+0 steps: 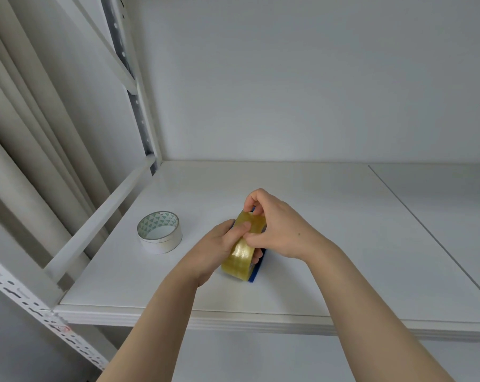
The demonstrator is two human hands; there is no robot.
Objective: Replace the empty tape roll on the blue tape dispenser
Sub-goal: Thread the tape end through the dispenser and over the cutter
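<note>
Both your hands are gripping the yellowish clear tape roll on the blue plastic dispenser, above the white shelf: left hand cupping its side, right hand arching over, fingertips pinching its top. White empty cardboard core is lying just left.

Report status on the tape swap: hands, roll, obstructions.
Left hand and right hand both gripping yellowish tape roll on blue dispenser. Empty roll aside, left. Nothing obstructing.

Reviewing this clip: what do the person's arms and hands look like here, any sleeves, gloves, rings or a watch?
Both forearms are bare all the way to the bottom edge of the picture; no sleeve shows. The left hand and the right hand wear no gloves. No ring, watch or bracelet is visible on the fingers or wrists that show. Some fingers are hidden, so those cannot be checked.
</note>
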